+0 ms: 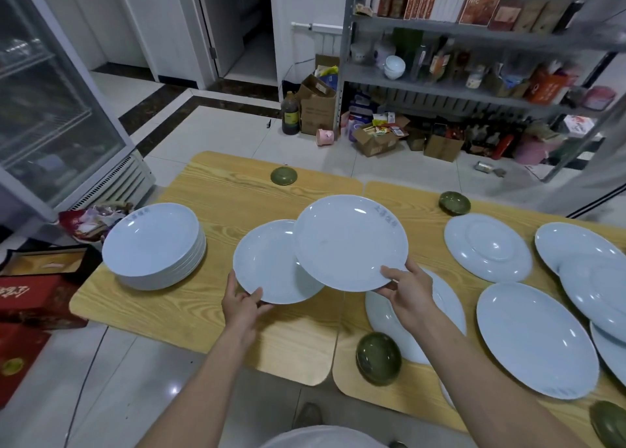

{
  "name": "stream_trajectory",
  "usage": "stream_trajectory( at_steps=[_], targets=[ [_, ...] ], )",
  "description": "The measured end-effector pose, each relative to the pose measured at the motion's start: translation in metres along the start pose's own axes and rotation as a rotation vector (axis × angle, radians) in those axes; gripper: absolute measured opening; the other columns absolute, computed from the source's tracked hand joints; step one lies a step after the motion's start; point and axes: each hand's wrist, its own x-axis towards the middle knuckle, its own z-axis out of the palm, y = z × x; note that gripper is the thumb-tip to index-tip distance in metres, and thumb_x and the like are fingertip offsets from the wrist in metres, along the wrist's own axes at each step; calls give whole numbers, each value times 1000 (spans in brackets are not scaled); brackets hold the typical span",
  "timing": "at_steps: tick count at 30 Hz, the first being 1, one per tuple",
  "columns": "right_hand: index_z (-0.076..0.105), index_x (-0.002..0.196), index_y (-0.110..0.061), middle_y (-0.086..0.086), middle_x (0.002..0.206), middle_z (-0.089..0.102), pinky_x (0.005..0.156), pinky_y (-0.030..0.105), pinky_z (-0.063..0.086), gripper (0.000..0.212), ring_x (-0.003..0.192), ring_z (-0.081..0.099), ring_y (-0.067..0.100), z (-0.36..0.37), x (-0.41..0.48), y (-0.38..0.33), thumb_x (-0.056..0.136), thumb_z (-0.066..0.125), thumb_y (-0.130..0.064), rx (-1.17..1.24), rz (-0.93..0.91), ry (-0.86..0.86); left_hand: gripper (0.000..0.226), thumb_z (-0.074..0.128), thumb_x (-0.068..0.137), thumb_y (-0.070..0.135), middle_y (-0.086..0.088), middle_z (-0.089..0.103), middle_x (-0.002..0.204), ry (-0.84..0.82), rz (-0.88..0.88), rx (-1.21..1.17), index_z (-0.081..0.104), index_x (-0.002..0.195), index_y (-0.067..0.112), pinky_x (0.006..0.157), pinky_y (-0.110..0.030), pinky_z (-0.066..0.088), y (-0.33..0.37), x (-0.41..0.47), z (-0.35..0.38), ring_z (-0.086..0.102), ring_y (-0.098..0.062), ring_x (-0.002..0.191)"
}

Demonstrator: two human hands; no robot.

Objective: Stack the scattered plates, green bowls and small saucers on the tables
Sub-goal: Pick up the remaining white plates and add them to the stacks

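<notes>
White plate [271, 264] pinched at near rim by left hand [244, 303], thumb on top. Second plate [350, 242] gripped likewise by right hand [408, 291], held tilted, overlapping first plate's right edge. Plate stack [154, 244] seen left of left hand. Loose plates [537, 339] spread right of right hand; green bowl [378, 357] set beside right forearm, on wooden table [382, 400].

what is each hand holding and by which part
Each holds a white plate by its near rim: the left hand the lower plate, the right hand the upper plate, thumbs on top.
</notes>
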Motion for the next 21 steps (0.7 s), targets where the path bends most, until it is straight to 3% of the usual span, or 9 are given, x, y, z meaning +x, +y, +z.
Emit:
stream_trajectory(
  at_steps=[4,11,16,21],
  targets=[
    [55,137,-9,10,124,66,80,48,60,55,106,66,35,9,4,10,86,59,13,-11,12,28,83,57,90,-13,-2,62,108,6,-19,9,28,152,34,73,-43,60,1,15,-10,65,-27,101],
    [51,141,-7,11,125,65,80,47,60,60,107,65,34,32,13,27,86,59,15,-14,33,55,85,64,86,-12,-5,58,88,9,-15,69,29,153,27,84,-49,58,1,33,-20,68,-24,91],
    [49,143,-8,11,123,65,69,42,61,63,102,67,34,48,18,38,85,60,15,-39,56,60,83,64,85,-14,-4,64,94,-8,-30,95,32,152,25,85,-50,57,2,42,-23,69,-20,88],
    [50,142,-10,7,114,68,75,45,60,62,97,69,32,64,22,52,86,61,14,-80,114,48,80,64,87,-10,-1,67,95,-49,-46,90,33,151,26,81,-49,59,2,48,-24,71,-22,88]
  ],
)
